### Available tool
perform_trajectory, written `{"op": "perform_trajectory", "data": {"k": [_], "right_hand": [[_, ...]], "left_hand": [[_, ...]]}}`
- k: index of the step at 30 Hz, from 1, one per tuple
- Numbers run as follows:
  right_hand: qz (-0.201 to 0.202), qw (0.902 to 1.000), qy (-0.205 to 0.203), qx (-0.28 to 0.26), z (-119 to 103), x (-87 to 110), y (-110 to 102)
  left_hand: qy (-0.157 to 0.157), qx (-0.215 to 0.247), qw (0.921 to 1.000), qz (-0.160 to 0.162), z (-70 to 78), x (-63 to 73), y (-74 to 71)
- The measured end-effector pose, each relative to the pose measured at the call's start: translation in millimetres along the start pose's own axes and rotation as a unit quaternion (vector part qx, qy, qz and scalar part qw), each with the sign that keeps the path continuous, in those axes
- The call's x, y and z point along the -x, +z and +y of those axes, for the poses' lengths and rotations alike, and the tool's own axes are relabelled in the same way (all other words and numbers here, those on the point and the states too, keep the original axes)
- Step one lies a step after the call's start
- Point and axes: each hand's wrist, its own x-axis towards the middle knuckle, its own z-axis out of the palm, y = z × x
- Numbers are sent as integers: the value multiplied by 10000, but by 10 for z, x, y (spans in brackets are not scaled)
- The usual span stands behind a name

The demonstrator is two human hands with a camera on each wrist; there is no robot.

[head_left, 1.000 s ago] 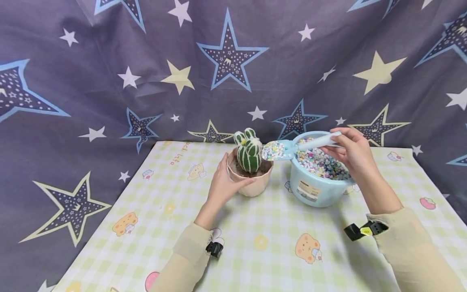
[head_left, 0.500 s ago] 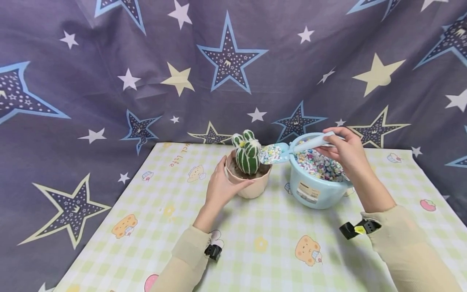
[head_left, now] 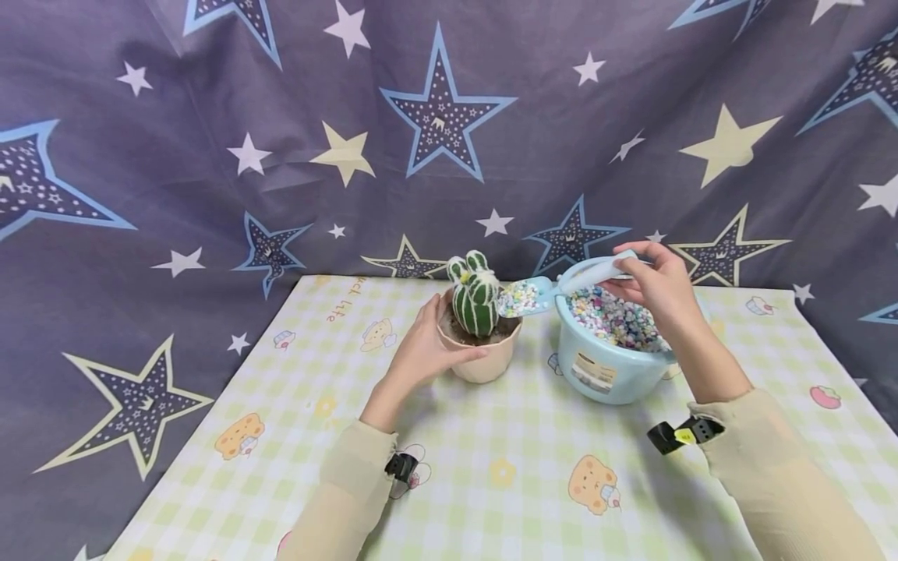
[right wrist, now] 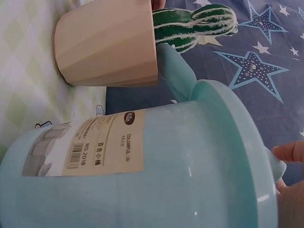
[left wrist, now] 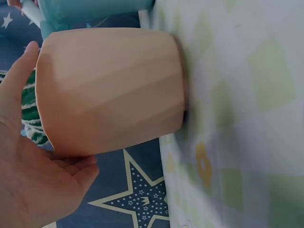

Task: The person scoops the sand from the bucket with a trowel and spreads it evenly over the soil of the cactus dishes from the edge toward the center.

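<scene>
A green cactus (head_left: 475,308) with white fuzzy ribs stands in a peach flowerpot (head_left: 484,363). My left hand (head_left: 423,349) holds the pot from its left, thumb along the near rim and fingers at its side, as the left wrist view shows. My right hand (head_left: 652,287) pinches the handle of a light blue scoop (head_left: 596,273). The scoop's blade is heaped with pastel beads (head_left: 519,298) and overlaps the pot's right rim, close beside the cactus. Under that hand sits a light blue bucket (right wrist: 180,161), filled with multicoloured beads (head_left: 617,315).
A green-and-white checked cloth (head_left: 519,421) with cartoon prints covers the table. Behind it hangs a dark curtain (head_left: 295,101) patterned with stars. The bucket's labelled wall is close to the pot's right side.
My right hand has moved left and slightly down, bringing the loaded scoop closer over the pot's rim. My left wrist has shifted slightly left while the hand stays at the pot.
</scene>
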Motion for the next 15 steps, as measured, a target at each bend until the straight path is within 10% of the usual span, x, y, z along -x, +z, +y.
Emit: {"op": "perform_trajectory", "data": {"k": [15], "right_hand": [[60,9995,-122,289,-29,-69,49]], "left_hand": [[54,-101,9999,-66,6,-48,-45]]}}
